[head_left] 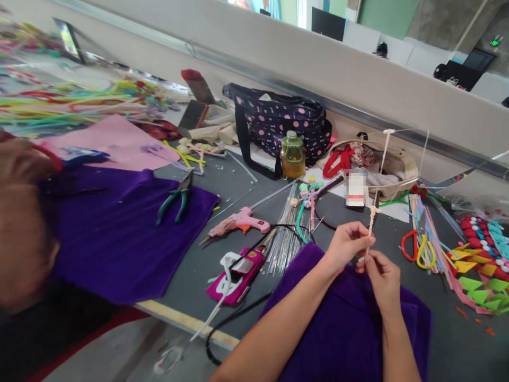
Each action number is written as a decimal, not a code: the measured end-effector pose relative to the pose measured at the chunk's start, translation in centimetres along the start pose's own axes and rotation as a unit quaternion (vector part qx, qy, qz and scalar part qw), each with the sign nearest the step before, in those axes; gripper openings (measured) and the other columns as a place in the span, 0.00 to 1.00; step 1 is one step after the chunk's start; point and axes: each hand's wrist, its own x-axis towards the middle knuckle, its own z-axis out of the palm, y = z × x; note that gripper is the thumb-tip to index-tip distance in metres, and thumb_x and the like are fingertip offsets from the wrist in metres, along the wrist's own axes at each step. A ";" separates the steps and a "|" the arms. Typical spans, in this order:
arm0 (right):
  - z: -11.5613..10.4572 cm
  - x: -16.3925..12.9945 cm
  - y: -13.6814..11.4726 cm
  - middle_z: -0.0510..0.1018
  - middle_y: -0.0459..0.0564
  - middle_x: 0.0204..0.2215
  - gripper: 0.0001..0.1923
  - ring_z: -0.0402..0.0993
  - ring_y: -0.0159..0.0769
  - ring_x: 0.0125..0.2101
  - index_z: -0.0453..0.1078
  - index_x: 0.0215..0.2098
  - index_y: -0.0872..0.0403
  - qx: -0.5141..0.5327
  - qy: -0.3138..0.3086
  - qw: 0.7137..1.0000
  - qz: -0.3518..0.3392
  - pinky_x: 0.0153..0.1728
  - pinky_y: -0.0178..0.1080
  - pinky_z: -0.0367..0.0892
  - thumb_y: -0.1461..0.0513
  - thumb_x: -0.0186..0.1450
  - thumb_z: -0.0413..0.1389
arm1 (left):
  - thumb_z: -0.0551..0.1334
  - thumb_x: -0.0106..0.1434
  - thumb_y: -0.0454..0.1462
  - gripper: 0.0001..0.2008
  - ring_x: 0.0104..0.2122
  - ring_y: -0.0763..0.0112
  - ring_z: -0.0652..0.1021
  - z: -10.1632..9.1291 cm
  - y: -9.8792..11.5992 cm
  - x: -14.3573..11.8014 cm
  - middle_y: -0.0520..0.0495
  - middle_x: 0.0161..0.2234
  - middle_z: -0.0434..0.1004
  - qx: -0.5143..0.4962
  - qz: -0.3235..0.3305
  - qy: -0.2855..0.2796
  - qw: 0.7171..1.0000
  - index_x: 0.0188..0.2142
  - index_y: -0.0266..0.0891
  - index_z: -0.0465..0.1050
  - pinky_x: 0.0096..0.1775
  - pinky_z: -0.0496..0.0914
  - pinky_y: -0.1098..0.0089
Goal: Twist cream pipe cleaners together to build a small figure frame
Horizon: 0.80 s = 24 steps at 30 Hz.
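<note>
Both of my hands meet over a purple cloth [318,323] on the table. My left hand [350,245] pinches a thin cream twisted stem [372,220] that stands upright and has a small knob at its top. Just below, the fingers of my right hand [382,273] are closed on the lower end of the same stem; the fingertips partly hide it. Behind it, another slim cream piece [385,151] rises, with fine threads near its top.
Left of my arms lie a pink glue gun [242,220], a magenta case [238,276] and green-handled pliers [175,199]. Scissors [417,249] and coloured stems are at right. A patterned bag [282,122] and a bottle [292,154] stand behind. A co-worker's blurred arm [24,228] is at left.
</note>
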 end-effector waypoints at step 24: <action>-0.2 0.0 -0.5 0.76 0.46 0.21 0.12 0.72 0.33 0.21 0.73 0.32 0.55 0.061 -0.023 0.998 0.023 0.27 0.36 0.71 0.54 0.62 0.56 | 0.71 0.46 0.43 0.17 0.16 0.82 0.67 -0.2 0.3 -0.1 0.51 0.21 0.71 -0.010 -0.023 -0.057 0.998 0.25 0.33 0.68 0.20 0.60 0.78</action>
